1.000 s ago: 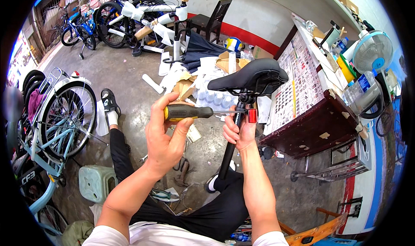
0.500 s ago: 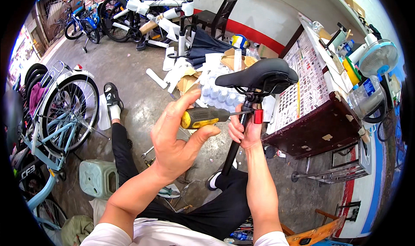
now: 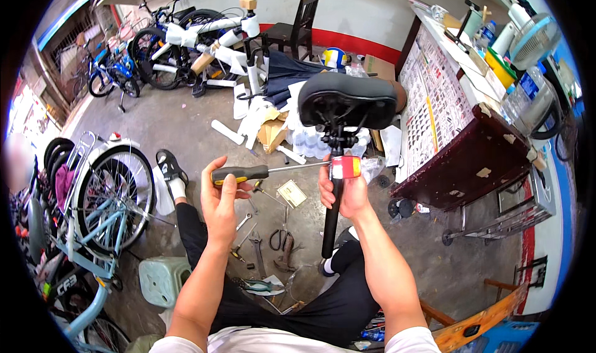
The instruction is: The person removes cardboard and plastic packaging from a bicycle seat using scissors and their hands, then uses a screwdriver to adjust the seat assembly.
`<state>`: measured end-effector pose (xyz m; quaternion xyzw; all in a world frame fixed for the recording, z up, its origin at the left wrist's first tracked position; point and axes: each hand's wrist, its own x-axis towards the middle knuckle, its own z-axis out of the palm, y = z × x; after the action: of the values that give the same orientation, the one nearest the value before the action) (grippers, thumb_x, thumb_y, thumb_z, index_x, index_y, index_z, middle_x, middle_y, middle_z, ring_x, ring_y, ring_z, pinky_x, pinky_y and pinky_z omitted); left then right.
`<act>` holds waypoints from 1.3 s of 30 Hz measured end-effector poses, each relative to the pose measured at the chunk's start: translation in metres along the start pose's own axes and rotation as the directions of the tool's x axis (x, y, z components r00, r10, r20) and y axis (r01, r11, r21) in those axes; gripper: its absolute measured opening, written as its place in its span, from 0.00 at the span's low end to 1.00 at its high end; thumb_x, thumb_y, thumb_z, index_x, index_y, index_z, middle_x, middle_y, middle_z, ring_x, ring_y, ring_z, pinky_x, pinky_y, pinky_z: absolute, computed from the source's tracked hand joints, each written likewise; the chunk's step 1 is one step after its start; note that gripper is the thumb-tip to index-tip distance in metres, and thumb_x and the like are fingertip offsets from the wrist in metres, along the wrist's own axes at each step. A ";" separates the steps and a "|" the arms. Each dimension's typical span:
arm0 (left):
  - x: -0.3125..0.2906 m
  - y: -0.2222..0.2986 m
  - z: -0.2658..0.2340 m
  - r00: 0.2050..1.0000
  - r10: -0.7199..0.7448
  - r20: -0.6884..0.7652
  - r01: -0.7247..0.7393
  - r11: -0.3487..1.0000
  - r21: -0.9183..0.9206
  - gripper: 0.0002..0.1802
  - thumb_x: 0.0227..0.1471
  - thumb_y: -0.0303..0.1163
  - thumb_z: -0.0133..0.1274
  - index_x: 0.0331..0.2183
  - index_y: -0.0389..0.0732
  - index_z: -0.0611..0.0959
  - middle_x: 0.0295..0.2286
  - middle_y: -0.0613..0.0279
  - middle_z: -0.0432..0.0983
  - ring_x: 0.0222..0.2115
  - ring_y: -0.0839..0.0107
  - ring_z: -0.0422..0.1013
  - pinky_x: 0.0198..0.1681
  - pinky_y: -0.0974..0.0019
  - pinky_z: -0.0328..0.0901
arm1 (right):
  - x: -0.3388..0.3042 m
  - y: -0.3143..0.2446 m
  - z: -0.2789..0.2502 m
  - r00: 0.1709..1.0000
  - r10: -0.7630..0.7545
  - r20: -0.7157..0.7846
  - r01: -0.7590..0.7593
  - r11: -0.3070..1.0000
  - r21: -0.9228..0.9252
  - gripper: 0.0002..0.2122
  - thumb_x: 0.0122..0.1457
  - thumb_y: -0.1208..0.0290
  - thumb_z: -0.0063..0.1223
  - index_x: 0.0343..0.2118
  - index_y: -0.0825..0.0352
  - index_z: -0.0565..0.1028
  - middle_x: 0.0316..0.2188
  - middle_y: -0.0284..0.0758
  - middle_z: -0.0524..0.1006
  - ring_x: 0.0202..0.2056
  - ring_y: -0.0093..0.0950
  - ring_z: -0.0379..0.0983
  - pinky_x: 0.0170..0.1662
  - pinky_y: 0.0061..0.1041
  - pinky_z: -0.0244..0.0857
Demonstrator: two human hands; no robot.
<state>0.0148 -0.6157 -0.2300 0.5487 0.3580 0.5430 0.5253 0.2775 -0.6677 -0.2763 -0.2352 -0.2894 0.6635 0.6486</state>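
My left hand [image 3: 219, 213] grips a screwdriver [image 3: 239, 173] by its black and yellow handle, between thumb and fingers. Its long metal shaft points right, and the tip ends at the left side of a red reflector [image 3: 346, 167] with a yellow patch. This reflector sits at the upper part of a black seat post [image 3: 333, 226]. Around post and reflector my right hand [image 3: 352, 194] is closed, keeping the post roughly upright. On top is a black bicycle saddle [image 3: 347, 95], its underside and clamp partly visible. Whether the tip sits in a screw is too small to tell.
On the floor between my legs lie an adjustable wrench [image 3: 257, 253], scissors [image 3: 281, 238], a hammer [image 3: 285, 257] and pliers [image 3: 257, 285]. A green stool [image 3: 162, 281] and a light-blue bicycle [image 3: 102, 229] stand left. A dark red desk [image 3: 459, 160] is at right; wrapped bicycles [image 3: 186, 42] stand behind.
The saddle and post have turned, so the reflector now shows its broad face. My left hand has shifted left and lower, and more of the screwdriver's shaft shows. The view has moved as well.
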 end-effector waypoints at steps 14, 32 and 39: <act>0.009 -0.008 -0.010 1.000 -0.023 0.002 0.023 0.998 -0.062 0.22 0.68 0.37 0.46 0.59 0.39 0.68 0.35 0.60 0.79 0.31 0.73 0.76 0.34 0.70 0.73 | 0.006 0.009 0.004 0.998 0.054 -0.022 -0.055 0.998 -0.021 0.21 0.69 0.46 0.35 0.31 0.61 0.67 0.19 0.28 0.63 0.14 0.20 0.59 0.18 0.24 0.57; 0.012 0.011 -0.020 0.998 0.050 -0.048 -0.058 0.980 -0.190 0.27 0.67 0.37 0.50 0.63 0.41 0.67 0.40 0.61 0.78 0.38 0.71 0.78 0.39 0.69 0.74 | 0.005 0.011 0.015 0.985 0.164 -0.052 -0.167 0.985 -0.049 0.31 0.67 0.35 0.29 0.22 0.62 0.64 0.15 0.28 0.62 0.12 0.21 0.60 0.17 0.23 0.56; 0.007 0.019 -0.022 0.996 0.067 0.054 -0.049 0.958 -0.281 0.33 0.68 0.40 0.48 0.67 0.42 0.59 0.47 0.54 0.76 0.48 0.66 0.75 0.48 0.61 0.74 | 0.006 0.016 0.022 0.986 0.138 -0.089 -0.145 0.986 -0.079 0.30 0.66 0.37 0.33 0.20 0.62 0.63 0.13 0.28 0.60 0.12 0.21 0.59 0.17 0.23 0.56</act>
<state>-0.0088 -0.6084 -0.2136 0.4961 0.2449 0.5858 0.5923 0.2508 -0.6631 -0.2709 -0.3099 -0.2727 0.6847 0.6006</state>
